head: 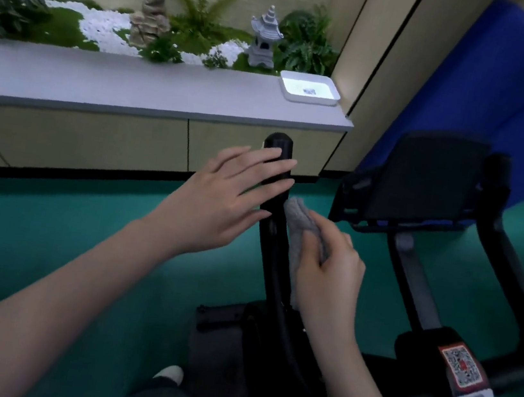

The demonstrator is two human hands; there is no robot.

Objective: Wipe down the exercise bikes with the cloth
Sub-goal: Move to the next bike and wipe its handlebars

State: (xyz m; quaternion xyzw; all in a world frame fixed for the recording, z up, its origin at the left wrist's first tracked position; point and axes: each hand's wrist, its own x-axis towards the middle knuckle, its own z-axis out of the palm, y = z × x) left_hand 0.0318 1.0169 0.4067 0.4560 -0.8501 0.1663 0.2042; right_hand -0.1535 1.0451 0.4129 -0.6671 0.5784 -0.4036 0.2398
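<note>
Right hand (328, 268) grips soft, light grey cloth (298, 227) bunched against black bike handlebar (275, 200), left hand (231, 194) flat-fingered steadying bar; cloth likely wraps easily.

Indoor gym or fitness room, possibly inside an office-type building. Black exercise bike (423, 194) with a QR sticker (463, 364) on its frame, green sports flooring (46, 235), blue padded mat (503, 97) against the wall. Grey ledge (135, 86) over cabinets, backed by a decorative garden: ferns (199, 11), white pebbles (100, 24), small stone pagoda (264, 37).
</note>
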